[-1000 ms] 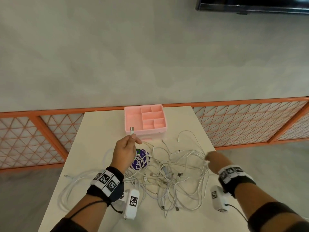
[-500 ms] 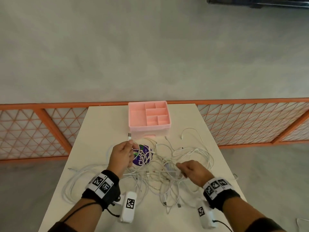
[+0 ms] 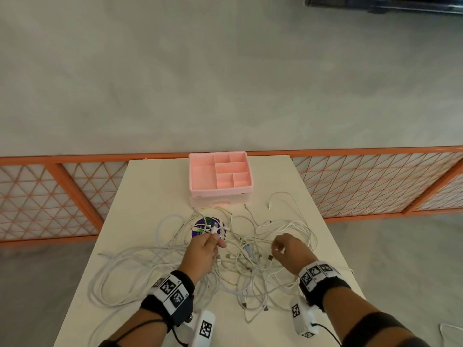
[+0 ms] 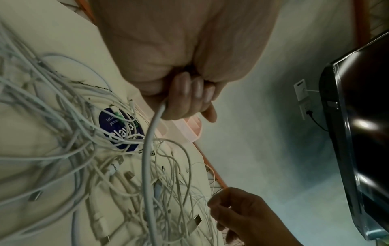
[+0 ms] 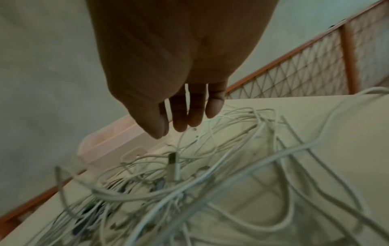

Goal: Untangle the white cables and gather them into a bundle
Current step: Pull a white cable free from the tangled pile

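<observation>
Against a plain wall, the tabletop (image 3: 140, 196) carries a pink tray (image 3: 220, 174) and tangled white cables (image 3: 250, 259) at its centre; the left hand (image 3: 203, 251) grips one cable end, the right hand (image 3: 288, 249) hovers loosely curled, holding nothing, and hard pulling would likely tighten knots.

Each forearm carries a black wrist strap (image 3: 172, 300) faced with white panels printed with black square fiducial markers. A white camera module (image 3: 204, 328) (also marker-tagged) hangs below each wrist, trailing a thin black cable. Dark sleeves (image 3: 375, 329) cover the upper forearms.
</observation>
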The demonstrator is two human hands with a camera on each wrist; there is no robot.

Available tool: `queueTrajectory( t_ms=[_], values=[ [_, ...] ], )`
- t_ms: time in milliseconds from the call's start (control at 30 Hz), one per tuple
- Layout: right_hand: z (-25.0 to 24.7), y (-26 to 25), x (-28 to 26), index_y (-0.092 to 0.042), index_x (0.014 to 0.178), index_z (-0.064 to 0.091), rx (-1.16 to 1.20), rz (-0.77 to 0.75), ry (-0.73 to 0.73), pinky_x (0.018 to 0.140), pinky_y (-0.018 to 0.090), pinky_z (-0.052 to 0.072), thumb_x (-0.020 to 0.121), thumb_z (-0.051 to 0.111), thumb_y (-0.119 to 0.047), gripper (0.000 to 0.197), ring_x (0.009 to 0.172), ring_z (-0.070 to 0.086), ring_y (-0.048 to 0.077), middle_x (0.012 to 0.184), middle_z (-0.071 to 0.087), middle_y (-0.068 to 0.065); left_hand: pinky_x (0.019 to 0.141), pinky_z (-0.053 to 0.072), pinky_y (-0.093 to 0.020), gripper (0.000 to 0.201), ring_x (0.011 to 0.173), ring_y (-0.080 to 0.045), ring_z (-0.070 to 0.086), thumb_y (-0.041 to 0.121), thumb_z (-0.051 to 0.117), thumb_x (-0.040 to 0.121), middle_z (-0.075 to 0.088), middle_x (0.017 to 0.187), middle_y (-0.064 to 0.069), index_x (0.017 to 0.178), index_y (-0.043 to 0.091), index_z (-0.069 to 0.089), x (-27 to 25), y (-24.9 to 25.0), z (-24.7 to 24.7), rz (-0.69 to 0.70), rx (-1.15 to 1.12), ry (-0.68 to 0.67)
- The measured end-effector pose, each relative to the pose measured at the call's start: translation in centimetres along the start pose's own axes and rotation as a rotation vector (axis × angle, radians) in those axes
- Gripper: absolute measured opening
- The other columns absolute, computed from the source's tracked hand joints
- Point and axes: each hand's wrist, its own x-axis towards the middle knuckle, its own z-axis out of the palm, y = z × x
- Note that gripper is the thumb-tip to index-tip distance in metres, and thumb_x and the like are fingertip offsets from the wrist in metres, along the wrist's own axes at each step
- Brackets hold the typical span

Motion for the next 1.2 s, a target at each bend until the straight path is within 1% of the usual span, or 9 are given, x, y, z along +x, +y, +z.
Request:
queueTrajectory(
  t_ms=[133, 267, 400, 500, 700, 767, 867, 1067, 1200],
  values=[
    [1.8, -0.8, 0.7, -0.027, 0.111, 0.066, -0.054, 0.01, -0.153, 0.087, 0.028, 0.048, 0.089, 0.06, -0.026, 0.023, 0.101, 0.06, 0.018, 0.11, 0.056, 0.0, 0.041, 0.025, -0.019, 0.039, 0.041, -0.011, 0.03, 0.02, 0.04, 0.107, 0.038, 0.051, 0.004, 0.084, 0.002, 0.064, 0.0, 0.5, -0.1, -0.007, -0.002, 0.009],
    [2.8, -0.9, 0.9, -0.021, 0.104, 0.069, -0.084, 0.041, -0.24, 0.085, 0.023, 0.046, 0.087, 0.059, -0.014, 0.021, 0.106, 0.061, 0.02, 0.108, 0.061, 0.001, 0.04, 0.028, -0.018, 0.037, 0.041, -0.01, 0.033, 0.018, 0.04, 0.107, 0.042, 0.053, 0.002, 0.087, 0.001, 0.066, 0.0, 1.2, -0.5, 0.004, -0.007, 0.0],
    [1.6, -2.4, 0.9, -0.022, 0.08, 0.059, 0.041, 0.037, -0.182, 0.07, 0.022, 0.046, 0.082, 0.06, -0.013, 0.01, 0.08, 0.059, 0.012, 0.089, 0.062, -0.005, 0.041, 0.031, -0.02, 0.032, 0.045, -0.011, 0.043, 0.014, 0.042, 0.106, 0.05, 0.059, -0.001, 0.092, -0.001, 0.066, -0.1, 1.5, -0.5, 0.006, -0.039, -0.006],
    [-0.5, -4.5, 0.9, -0.018, 0.079, 0.061, 0.229, -0.042, -0.113, 0.068, 0.026, 0.05, 0.084, 0.062, -0.012, 0.008, 0.066, 0.058, 0.009, 0.076, 0.063, -0.005, 0.049, 0.045, -0.024, 0.026, 0.061, -0.014, 0.061, 0.009, 0.043, 0.105, 0.064, 0.075, -0.006, 0.097, 0.002, 0.067, 0.0, 1.7, -0.2, 0.009, -0.062, -0.038],
    [-4.4, -10.4, 1.1, -0.003, 0.089, 0.06, 0.873, -0.116, -0.05, 0.052, 0.032, 0.052, 0.088, 0.068, -0.001, 0.008, 0.054, 0.06, 0.027, 0.071, 0.068, 0.023, 0.08, 0.053, -0.032, 0.022, 0.1, -0.017, 0.07, 0.017, 0.05, 0.103, 0.075, 0.1, 0.0, 0.099, 0.013, 0.071, 0.4, 2.5, 1.0, 0.059, -0.041, -0.056],
    [-5.1, -11.9, 1.0, 0.001, 0.091, 0.059, 0.953, -0.158, -0.052, 0.051, 0.033, 0.053, 0.085, 0.072, -0.002, 0.015, 0.053, 0.059, 0.029, 0.072, 0.065, 0.031, 0.082, 0.052, -0.031, 0.026, 0.098, -0.015, 0.072, 0.019, 0.05, 0.104, 0.075, 0.096, -0.005, 0.097, 0.003, 0.07, 0.3, 3.0, 1.4, 0.11, -0.035, -0.08],
    [-5.8, -13.4, 0.9, 0.002, 0.087, 0.054, 1.047, -0.169, 0.02, 0.048, 0.035, 0.052, 0.081, 0.078, -0.005, 0.026, 0.05, 0.058, 0.03, 0.065, 0.061, 0.025, 0.079, 0.054, -0.024, 0.03, 0.088, -0.016, 0.073, 0.012, 0.046, 0.104, 0.072, 0.09, -0.014, 0.095, -0.01, 0.065, -0.1, 3.8, 1.6, 0.167, -0.153, -0.091],
    [-6.1, -14.8, 1.1, -0.004, 0.075, 0.051, 1.018, -0.143, 0.161, 0.047, 0.03, 0.045, 0.081, 0.08, -0.016, 0.032, 0.047, 0.052, 0.026, 0.053, 0.058, 0.014, 0.072, 0.055, -0.028, 0.027, 0.069, -0.02, 0.068, 0.009, 0.046, 0.104, 0.065, 0.069, -0.011, 0.085, 0.0, 0.063, -0.2, 4.2, 1.8, 0.147, -0.185, -0.093],
    [-5.2, -14.4, 1.5, -0.012, 0.081, 0.069, 0.878, -0.176, 0.15, 0.057, 0.025, 0.047, 0.085, 0.075, -0.023, 0.013, 0.058, 0.059, 0.013, 0.072, 0.068, 0.0, 0.065, 0.054, -0.025, 0.029, 0.069, -0.029, 0.062, 0.012, 0.047, 0.104, 0.056, 0.068, -0.015, 0.093, -0.005, 0.067, 0.1, 3.8, 1.3, 0.127, -0.185, -0.02]
  ],
)
